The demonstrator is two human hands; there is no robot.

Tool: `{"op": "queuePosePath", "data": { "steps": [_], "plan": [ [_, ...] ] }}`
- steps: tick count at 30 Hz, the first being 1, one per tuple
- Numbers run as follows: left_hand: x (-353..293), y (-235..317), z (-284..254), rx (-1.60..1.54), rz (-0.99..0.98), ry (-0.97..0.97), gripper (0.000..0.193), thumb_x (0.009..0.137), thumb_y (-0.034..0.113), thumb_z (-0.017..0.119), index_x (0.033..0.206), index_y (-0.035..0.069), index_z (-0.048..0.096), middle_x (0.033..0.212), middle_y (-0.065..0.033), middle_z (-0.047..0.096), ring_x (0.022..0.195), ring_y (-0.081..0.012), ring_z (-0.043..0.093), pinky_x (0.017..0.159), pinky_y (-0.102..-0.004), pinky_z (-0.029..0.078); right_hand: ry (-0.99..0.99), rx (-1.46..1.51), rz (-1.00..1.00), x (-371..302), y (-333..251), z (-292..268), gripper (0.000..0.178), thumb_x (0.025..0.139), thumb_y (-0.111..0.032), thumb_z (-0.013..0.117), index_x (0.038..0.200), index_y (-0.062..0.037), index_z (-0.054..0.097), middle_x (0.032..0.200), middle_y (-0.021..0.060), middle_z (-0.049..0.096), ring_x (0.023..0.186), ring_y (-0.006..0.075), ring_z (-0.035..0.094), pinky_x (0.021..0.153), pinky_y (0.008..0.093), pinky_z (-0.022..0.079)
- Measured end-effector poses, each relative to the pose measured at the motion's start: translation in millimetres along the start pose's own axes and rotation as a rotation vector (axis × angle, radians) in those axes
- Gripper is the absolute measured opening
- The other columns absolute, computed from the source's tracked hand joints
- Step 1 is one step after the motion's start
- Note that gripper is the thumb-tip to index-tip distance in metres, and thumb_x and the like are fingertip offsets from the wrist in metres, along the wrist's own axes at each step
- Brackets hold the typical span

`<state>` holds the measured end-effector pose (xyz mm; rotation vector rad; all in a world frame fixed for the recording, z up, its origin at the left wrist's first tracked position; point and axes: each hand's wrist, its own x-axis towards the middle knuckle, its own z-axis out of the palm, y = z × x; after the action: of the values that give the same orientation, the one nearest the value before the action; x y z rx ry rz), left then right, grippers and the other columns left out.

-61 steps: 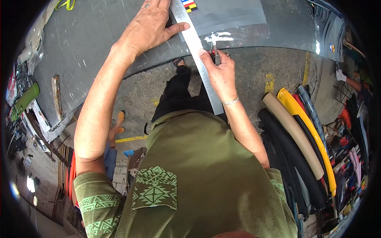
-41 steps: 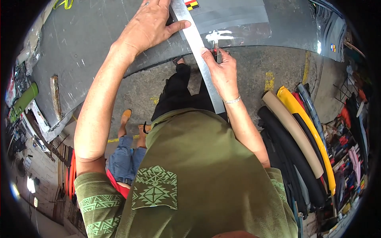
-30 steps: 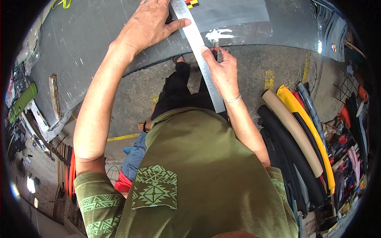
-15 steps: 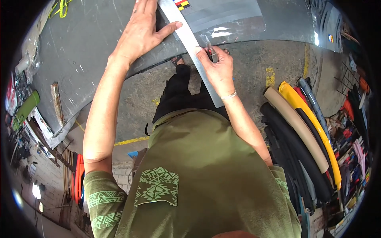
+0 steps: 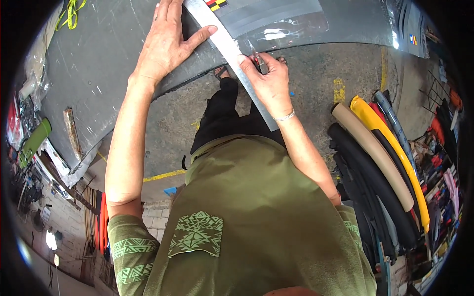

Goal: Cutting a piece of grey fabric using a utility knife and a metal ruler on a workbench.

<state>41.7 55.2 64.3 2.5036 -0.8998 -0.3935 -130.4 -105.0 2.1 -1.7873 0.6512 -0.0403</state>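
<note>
One right grip point(image 5: 269, 81) clasps knife point(image 5: 263, 66); splayed left grip point(image 5: 165, 47) touches ruler point(image 5: 226, 45).

Rough grey concrete floor point(image 5: 316, 101) spreads toward two o'clock; a painted yellow line point(image 5: 164, 175) crosses it at eight. A long tan roll point(image 5: 377, 154) lies at three. Far out at eight, a bright white light point(image 5: 51, 240) glows.

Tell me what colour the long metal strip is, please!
The long metal strip is silvery; it shows best in the head view.
</note>
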Motion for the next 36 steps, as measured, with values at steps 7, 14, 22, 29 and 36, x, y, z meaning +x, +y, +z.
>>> {"op": "queuePosePath", "data": {
  "steps": [7, 14, 22, 29, 36],
  "plan": [
    [0.7, 1.3, 1.1, 0.013, -0.029, -0.001, 0.095, 0.088, 0.036, 0.077, 0.158, -0.004, 0.026, 0.166, -0.0272, 0.021, 0.155, -0.0419, 0.023, 0.126, -0.0462, 0.025, -0.017, -0.015, 0.025, -0.1, -0.4, 0.0, 0.030, 0.089, -0.031, 0.079, 0.095, -0.0016, 0.075, 0.062, 0.0100, 0.062, 0.054, 0.0125, 0.054, 0.054, 0.0325, 0.044],
    [2.3, -0.6, 2.2, 0.030, -0.016, -0.013, 0.095, 0.089, 0.038, 0.077, 0.158, -0.004, 0.027, 0.165, -0.0276, 0.024, 0.156, -0.0407, 0.022, 0.128, -0.0508, 0.017, 0.014, 0.038, -0.013, -1.3, 1.3, 3.2, 0.031, 0.090, -0.031, 0.079, 0.097, -0.0006, 0.075, 0.064, 0.0102, 0.064, 0.055, 0.0120, 0.055, 0.056, 0.0313, 0.046],
    [3.2, 1.5, 1.1, 0.016, -0.027, -0.021, 0.095, 0.089, 0.038, 0.076, 0.158, -0.004, 0.027, 0.165, -0.0275, 0.023, 0.156, -0.0386, 0.021, 0.129, -0.0512, 0.015, 0.009, 0.027, -0.002, -1.9, -0.9, 2.5, 0.033, 0.090, -0.032, 0.079, 0.097, -0.0001, 0.075, 0.065, 0.0106, 0.065, 0.057, 0.0133, 0.056, 0.058, 0.0318, 0.047],
    [3.8, 0.9, 2.0, 0.028, -0.026, -0.033, 0.095, 0.090, 0.038, 0.075, 0.159, -0.005, 0.026, 0.166, -0.0274, 0.023, 0.157, -0.0377, 0.019, 0.129, -0.0513, 0.014, 0.000, 0.024, 0.036, -2.3, -6.0, 0.7, 0.029, 0.091, -0.028, 0.082, 0.093, 0.0002, 0.076, 0.071, 0.0011, 0.069, 0.066, 0.0069, 0.056, 0.064, 0.0266, 0.048],
    [4.3, -0.9, 3.0, 0.027, -0.015, -0.032, 0.095, 0.090, 0.039, 0.075, 0.159, -0.005, 0.026, 0.166, -0.0277, 0.022, 0.157, -0.0378, 0.019, 0.129, -0.0518, 0.013, 0.014, 0.002, 0.001, -2.6, -4.2, 0.7, 0.029, 0.090, -0.029, 0.080, 0.094, -0.0007, 0.075, 0.071, 0.0096, 0.070, 0.063, 0.0135, 0.063, 0.063, 0.0311, 0.050]
  ]
}}
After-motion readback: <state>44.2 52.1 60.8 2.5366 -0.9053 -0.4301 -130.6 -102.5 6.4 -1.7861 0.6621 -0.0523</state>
